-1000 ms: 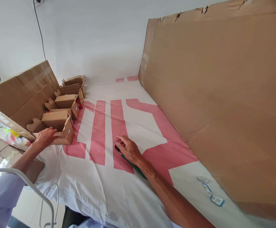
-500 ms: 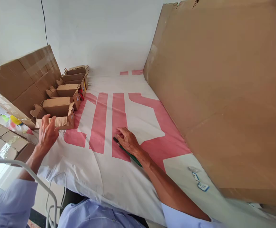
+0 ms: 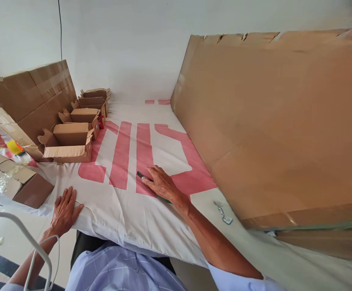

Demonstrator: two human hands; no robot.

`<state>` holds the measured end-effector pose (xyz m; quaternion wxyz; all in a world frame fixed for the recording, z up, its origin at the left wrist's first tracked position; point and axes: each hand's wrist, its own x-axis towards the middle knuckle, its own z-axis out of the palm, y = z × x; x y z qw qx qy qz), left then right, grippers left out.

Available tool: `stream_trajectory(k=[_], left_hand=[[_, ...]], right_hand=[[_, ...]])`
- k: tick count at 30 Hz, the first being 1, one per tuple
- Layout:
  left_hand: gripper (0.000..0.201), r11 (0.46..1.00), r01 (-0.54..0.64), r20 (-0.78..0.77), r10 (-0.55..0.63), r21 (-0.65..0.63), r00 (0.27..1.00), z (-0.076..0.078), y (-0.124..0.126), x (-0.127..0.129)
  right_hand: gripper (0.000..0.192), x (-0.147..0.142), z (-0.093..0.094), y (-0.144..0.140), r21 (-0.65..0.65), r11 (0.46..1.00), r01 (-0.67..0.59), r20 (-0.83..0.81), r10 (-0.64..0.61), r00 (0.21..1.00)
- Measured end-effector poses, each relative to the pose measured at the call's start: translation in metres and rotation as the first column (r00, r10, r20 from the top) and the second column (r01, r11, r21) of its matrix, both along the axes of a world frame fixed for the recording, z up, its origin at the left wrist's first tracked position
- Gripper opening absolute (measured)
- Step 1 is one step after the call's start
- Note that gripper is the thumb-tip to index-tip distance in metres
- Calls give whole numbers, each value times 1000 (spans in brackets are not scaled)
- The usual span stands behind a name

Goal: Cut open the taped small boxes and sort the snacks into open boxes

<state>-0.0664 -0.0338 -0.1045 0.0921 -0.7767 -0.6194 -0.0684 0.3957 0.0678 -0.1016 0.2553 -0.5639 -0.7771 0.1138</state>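
My left hand (image 3: pixel 66 211) lies flat on the white-and-red cloth (image 3: pixel 112 214) near its front left edge, fingers slightly apart, holding nothing. Farther right, my right hand (image 3: pixel 163 182) rests low over the cloth, closed around a slim green tool with a black end (image 3: pixel 140 174). The black end sticks out past the thumb; most of the green body is hidden under the palm, so its exact kind is unclear. Beyond my left hand stands an open small cardboard box (image 3: pixel 65 152), its flaps raised.
More open small boxes (image 3: pixel 85 116) line up behind, beside a large taped carton (image 3: pixel 36 97). A big cardboard sheet or box side (image 3: pixel 270 129) borders the right. Small blue-and-white tags (image 3: pixel 227 219) lie near it. Taped boxes (image 3: pixel 32 188) and a grey tube frame (image 3: pixel 27 234) are at left.
My left hand has left the nearest open box and come down flat on the cloth, closer to me. My right hand still has the green tool. The view has shifted slightly.
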Motion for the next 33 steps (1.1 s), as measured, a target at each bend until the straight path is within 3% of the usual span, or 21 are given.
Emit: stream_trajectory(k=[3,7,15,19,23,29,33], left_hand=[[67,1000,-5,3,5,23,1000,-2,-7,-5],[69,997,-54,-25,56,48,998,-3,-21,-7],[60,993,-82,-63,88,91,994,4,-49,-16],[54,984,-169,-26,171,51,985,3,-61,-21],[47,974,-227,38,227,-4,973,7,-81,-17],[27,961,-248,237,214,122,948,34,-107,-18],[25,889,-352,332,250,293,909,66,-111,-32]], right_hand=[[22,7,-4,-22,9,999,41,90,-41,995],[13,14,-11,-41,91,991,93,95,-102,990],[12,25,-17,-37,83,912,401,111,-408,906],[15,36,-11,-41,124,878,462,85,-473,877],[18,46,-25,-53,170,869,465,84,-483,872],[39,57,-51,-50,231,885,404,124,-439,890],[40,54,-49,-51,230,870,435,42,-456,889]])
